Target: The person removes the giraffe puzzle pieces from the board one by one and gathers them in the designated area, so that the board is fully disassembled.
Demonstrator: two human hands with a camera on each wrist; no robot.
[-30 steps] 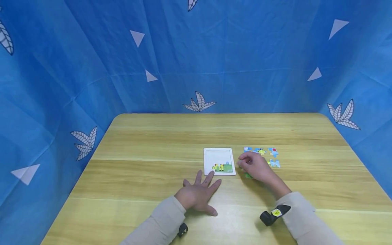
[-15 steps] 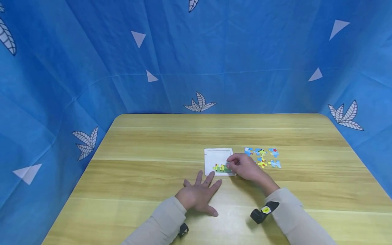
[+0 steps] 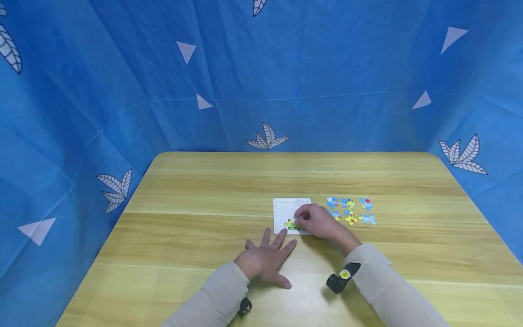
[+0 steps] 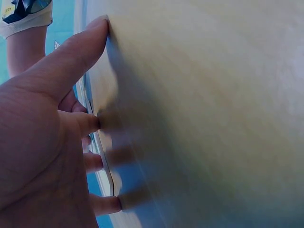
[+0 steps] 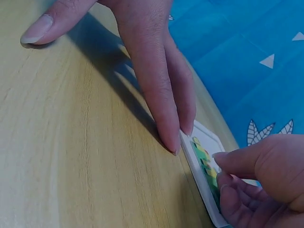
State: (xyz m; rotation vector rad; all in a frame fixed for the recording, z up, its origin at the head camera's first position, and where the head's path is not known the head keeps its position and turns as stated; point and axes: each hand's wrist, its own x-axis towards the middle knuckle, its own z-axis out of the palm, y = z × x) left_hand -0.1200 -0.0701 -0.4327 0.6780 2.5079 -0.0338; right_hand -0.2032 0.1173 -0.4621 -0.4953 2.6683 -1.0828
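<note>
A white square puzzle tray (image 3: 283, 206) lies on the table, with joined green and yellow puzzle pieces (image 3: 291, 224) along its near side. My right hand (image 3: 320, 221) is over the tray's right half, thumb and fingertips pinching what looks like a small pale-blue puzzle piece (image 5: 216, 166), mostly hidden by the fingers. My left hand (image 3: 265, 262) lies spread on the table, its fingertips touching the tray's near edge. The right wrist view shows left-hand fingers (image 5: 154, 90) against the tray's rim (image 5: 192, 164).
Several loose puzzle pieces (image 3: 350, 218), blue, yellow and red, lie right of the tray, beside my right forearm. The wooden table (image 3: 196, 190) ends at a blue curtain (image 3: 302, 59) behind and at both sides.
My right hand has moved left from the loose pieces to over the tray, its fingertips now at the joined pieces. My left hand has stayed in place.
</note>
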